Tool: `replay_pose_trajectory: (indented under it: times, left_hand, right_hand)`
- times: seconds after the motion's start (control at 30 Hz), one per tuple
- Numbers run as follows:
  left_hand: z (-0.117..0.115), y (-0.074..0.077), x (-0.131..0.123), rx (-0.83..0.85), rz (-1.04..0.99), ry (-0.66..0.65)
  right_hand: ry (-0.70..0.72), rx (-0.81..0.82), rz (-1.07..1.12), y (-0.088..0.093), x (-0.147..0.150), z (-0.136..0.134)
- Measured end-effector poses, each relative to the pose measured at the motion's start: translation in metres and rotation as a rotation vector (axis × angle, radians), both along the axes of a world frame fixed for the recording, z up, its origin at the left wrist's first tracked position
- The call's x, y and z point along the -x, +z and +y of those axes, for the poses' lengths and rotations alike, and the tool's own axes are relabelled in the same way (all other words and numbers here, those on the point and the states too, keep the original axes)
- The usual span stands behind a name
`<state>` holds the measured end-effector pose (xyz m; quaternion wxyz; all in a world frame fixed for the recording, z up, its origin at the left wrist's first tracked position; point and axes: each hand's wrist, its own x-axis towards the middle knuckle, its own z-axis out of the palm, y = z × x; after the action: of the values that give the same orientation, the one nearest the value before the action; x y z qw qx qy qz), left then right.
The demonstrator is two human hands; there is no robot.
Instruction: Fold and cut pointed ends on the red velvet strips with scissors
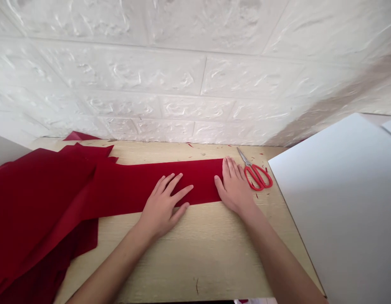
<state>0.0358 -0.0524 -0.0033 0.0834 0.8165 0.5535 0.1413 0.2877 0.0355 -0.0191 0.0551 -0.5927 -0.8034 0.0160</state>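
strip of red cloth under two hands. the strip [135,183] lies flat on the table [195,249], its long sides running roughly left to right; at the left it meets a loose heap [49,190] of the same red, and whether the two are joined cannot be told. the left hand [160,209] rests palm down with fingers spread, its thumb at the near side of the strip; the right hand [235,188] covers the right end, fingers nearly together and thumb apart. neither hand is closed round anything; both appear to press rather than pinch.

handling (judged): light, soft and limp, with a dull face that should not slide much; not fragile, though apt to wrinkle or skew if pulled from one side only. the best holds are probably the two corners of the right end, or the long sides, taken by both hands together.

margins: the wall [182,76] bounds the far side, a white panel [341,202] the right. scissors [251,165] lie just beside the right hand, tips pointing away, with red scraps [266,169] about them, so rightward room is tight; the wider stretch of wood lies on the near side.
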Motion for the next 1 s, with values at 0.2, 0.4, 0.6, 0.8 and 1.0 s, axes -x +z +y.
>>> replay_pose_trajectory:
  times: [0.2,0.4,0.6,0.8,1.0]
  left_hand:
    - [0.001,0.009,-0.002,-0.041,0.056,0.055]
    - [0.018,0.027,0.02,-0.058,0.149,0.294]
    - [0.015,0.014,0.068,-0.07,0.181,0.585]
    - [0.013,0.001,0.096,0.036,0.114,0.638]
    - [0.014,-0.006,0.099,0.058,0.175,0.674]
  right_hand:
    - [0.014,-0.014,0.005,-0.001,0.002,-0.001]
    - [-0.019,0.021,0.009,0.003,0.005,0.0]
    - [-0.01,0.026,0.003,0.006,0.006,-0.001]
    - [-0.02,0.056,-0.027,0.011,0.008,-0.001]
    - [-0.029,0.092,-0.024,0.015,0.009,-0.001]
